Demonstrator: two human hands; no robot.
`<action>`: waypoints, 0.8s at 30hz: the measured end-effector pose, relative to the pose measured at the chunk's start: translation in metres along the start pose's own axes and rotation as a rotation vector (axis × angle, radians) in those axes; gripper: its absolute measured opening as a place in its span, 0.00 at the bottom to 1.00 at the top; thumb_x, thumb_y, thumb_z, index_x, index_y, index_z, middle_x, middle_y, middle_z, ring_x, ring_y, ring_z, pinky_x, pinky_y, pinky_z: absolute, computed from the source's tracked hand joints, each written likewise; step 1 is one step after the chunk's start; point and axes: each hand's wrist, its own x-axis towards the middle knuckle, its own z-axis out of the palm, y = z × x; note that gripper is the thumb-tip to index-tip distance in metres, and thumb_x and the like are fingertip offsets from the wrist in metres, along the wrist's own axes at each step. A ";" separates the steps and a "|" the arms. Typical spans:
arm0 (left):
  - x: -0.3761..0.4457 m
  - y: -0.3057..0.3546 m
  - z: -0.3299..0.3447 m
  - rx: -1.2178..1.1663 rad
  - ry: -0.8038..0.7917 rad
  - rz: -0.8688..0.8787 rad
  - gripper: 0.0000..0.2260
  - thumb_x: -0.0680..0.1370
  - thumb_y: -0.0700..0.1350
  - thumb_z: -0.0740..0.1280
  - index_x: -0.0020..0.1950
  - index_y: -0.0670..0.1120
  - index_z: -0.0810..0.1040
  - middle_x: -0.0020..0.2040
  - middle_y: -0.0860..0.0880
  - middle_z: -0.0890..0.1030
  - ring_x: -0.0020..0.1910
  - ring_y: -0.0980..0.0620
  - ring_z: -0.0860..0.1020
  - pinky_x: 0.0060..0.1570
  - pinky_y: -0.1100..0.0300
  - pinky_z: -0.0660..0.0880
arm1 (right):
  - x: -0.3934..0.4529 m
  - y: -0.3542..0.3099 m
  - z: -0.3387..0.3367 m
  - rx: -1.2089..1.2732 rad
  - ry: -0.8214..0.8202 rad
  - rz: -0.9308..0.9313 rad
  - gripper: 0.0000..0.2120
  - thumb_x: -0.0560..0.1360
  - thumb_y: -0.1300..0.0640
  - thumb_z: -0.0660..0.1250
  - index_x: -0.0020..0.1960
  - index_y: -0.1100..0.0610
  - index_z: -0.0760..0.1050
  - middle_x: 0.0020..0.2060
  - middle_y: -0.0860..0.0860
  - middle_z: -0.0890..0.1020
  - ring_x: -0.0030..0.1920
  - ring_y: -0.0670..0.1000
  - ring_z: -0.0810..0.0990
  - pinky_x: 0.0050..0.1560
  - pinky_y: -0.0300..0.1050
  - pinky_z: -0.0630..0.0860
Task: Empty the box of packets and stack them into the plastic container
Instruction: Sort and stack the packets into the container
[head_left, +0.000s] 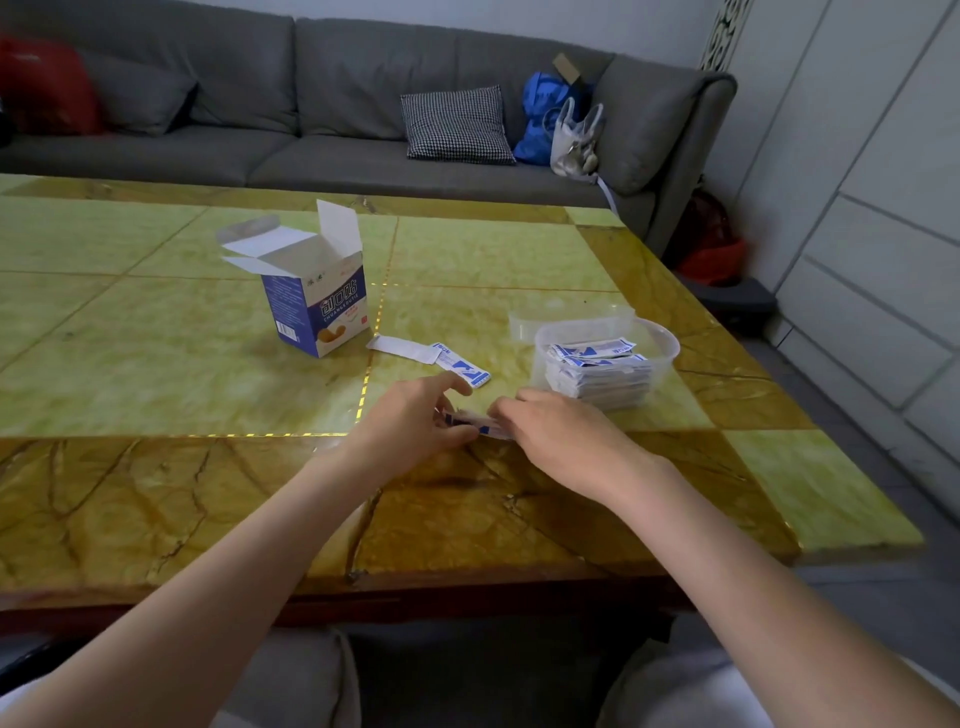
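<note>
box (317, 296) upright on table (156, 364), left of centre. two loose packets (431, 358) just right of it, touching end to end. plastic container (605, 364) further right, stack of packets (597, 371) inside, lid (566, 317) right behind it. hands nearer the front edge, sofa (311, 104) behind table
</note>
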 end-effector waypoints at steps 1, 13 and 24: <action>0.000 0.003 0.002 0.023 0.008 0.008 0.13 0.73 0.46 0.70 0.57 0.47 0.77 0.45 0.49 0.78 0.43 0.51 0.77 0.40 0.66 0.68 | 0.000 0.000 -0.002 0.061 -0.022 0.007 0.13 0.82 0.55 0.50 0.59 0.55 0.71 0.49 0.53 0.75 0.51 0.55 0.75 0.47 0.50 0.73; 0.004 0.001 0.001 0.132 0.077 -0.052 0.10 0.74 0.47 0.68 0.52 0.44 0.81 0.46 0.46 0.76 0.45 0.49 0.75 0.43 0.58 0.72 | -0.004 0.006 -0.006 0.098 0.008 0.096 0.13 0.78 0.61 0.57 0.58 0.53 0.75 0.50 0.56 0.79 0.50 0.57 0.78 0.48 0.51 0.77; 0.005 0.004 0.000 0.260 0.126 -0.001 0.13 0.77 0.41 0.63 0.61 0.48 0.76 0.55 0.46 0.81 0.52 0.47 0.79 0.50 0.54 0.76 | -0.005 0.004 -0.008 0.166 0.018 0.071 0.14 0.78 0.62 0.59 0.62 0.54 0.72 0.49 0.57 0.79 0.46 0.55 0.79 0.41 0.44 0.73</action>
